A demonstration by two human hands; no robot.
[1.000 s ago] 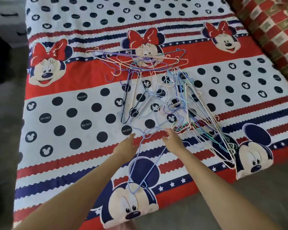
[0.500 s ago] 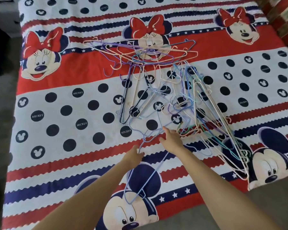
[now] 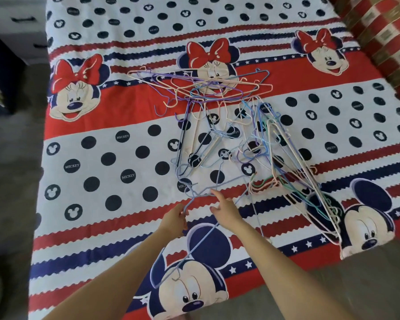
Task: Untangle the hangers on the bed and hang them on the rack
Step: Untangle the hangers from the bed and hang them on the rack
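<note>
A tangle of thin wire hangers (image 3: pixel 236 125) lies across the middle of the bed (image 3: pixel 97 162). 1 light blue hanger (image 3: pixel 194 248) reaches out of the pile toward the near edge. The left hand (image 3: pixel 174 219) pinches its wire with closed fingers. The right hand (image 3: pixel 225 210) is loosely spread just beside it, its forefinger tip touching the same wire.

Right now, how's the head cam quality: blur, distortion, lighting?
Head view: wide-angle bowing along the bed edges; even daylight, no glare; hanger pile fairly sharp though thin wires merge; slight softness on left hand and right hand; dim, soft floor at the left edge.
</note>
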